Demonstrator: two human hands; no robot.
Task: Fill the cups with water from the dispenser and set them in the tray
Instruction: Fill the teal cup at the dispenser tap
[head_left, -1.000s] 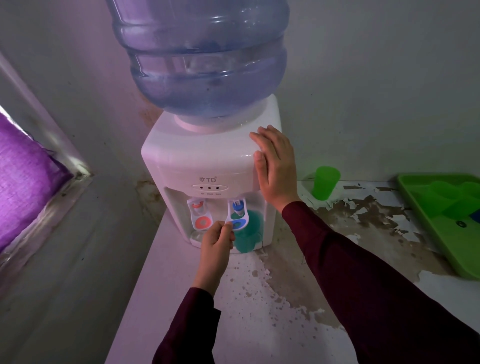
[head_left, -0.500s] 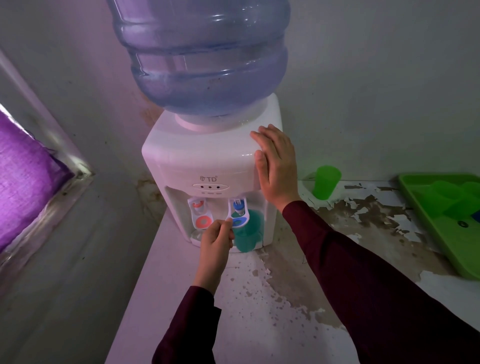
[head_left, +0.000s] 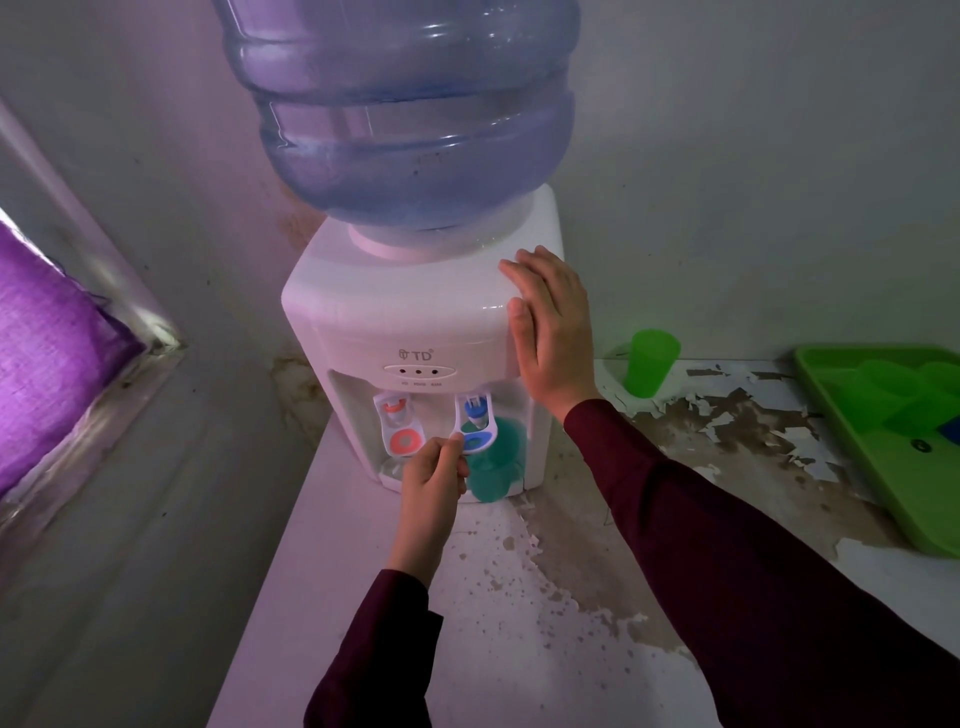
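Observation:
A white water dispenser (head_left: 415, 322) with a large blue bottle (head_left: 405, 109) stands on the counter by the wall. A teal-green cup (head_left: 493, 462) sits under its blue tap lever (head_left: 475, 423). My left hand (head_left: 434, 473) is curled beside the cup, thumb and fingers pinching the blue lever's lower edge. My right hand (head_left: 553, 327) lies flat with fingers together against the dispenser's upper right corner. A light green cup (head_left: 649, 364) stands by the wall to the right. A green tray (head_left: 893, 447) at the right edge holds several green cups (head_left: 893, 395).
A red tap lever (head_left: 397, 423) hangs left of the blue one. The counter (head_left: 545, 597) has peeling, stained paint. A purple cloth (head_left: 47, 353) fills a window opening at the left. The wall runs close behind the dispenser.

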